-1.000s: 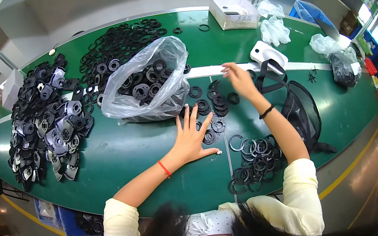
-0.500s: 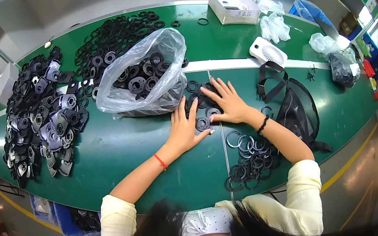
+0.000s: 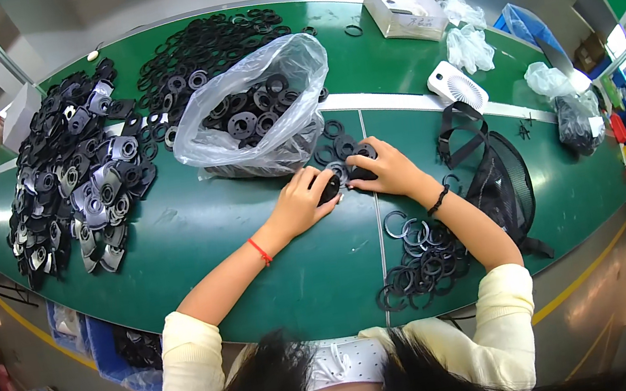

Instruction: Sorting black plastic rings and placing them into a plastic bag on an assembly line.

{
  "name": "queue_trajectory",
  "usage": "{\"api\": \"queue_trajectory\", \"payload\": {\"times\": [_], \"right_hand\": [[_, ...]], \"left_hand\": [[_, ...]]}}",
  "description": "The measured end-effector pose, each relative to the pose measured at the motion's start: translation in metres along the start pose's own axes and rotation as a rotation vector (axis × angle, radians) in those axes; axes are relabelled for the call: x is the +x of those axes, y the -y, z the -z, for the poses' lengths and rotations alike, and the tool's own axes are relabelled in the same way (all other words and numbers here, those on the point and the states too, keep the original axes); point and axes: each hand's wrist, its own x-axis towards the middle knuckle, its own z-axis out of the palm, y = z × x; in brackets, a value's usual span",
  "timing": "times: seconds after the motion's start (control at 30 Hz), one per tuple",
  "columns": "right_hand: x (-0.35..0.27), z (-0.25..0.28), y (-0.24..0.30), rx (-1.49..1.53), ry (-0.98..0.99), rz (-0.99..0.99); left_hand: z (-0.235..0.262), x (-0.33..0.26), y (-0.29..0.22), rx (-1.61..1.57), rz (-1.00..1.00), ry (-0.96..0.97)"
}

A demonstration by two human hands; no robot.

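Observation:
My left hand (image 3: 301,202) curls round a dark round part (image 3: 327,187) on the green table, just in front of an open clear plastic bag (image 3: 197,124). Beside it, my right hand (image 3: 393,171) has its fingers and thumb closed round another black ring-shaped part (image 3: 363,173). Between and beyond my fingertips lie several more black rings (image 3: 343,145), partly covered by the hands. Many dark ring-shaped parts (image 3: 243,125) fill the bag. To the right of my right forearm's inner side, thin loose rings (image 3: 421,267) lie in a heap.
At left spreads a big pile of black and grey parts (image 3: 85,178); black rings (image 3: 211,44) cover the far table. On the right are a black mesh bag (image 3: 502,175), a white fan (image 3: 459,87), a white box (image 3: 403,11), crumpled clear bags (image 3: 469,48) and a knotted bag (image 3: 579,127).
Both hands have gone from fingers spread flat over the rings to fingers curled round dark parts. The whole view has shifted slightly, so the table sits a little farther right.

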Motion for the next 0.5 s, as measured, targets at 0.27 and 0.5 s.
{"api": "queue_trajectory", "payload": {"times": [0.27, 0.5], "right_hand": [[0.006, 0.012, 0.001, 0.299, -0.005, -0.259], [0.020, 0.016, -0.004, 1.708, -0.297, -0.931]], "left_hand": [[0.026, -0.014, 0.000, -0.239, 0.187, -0.126], [0.065, -0.029, 0.008, -0.904, 0.820, -0.156]]}}
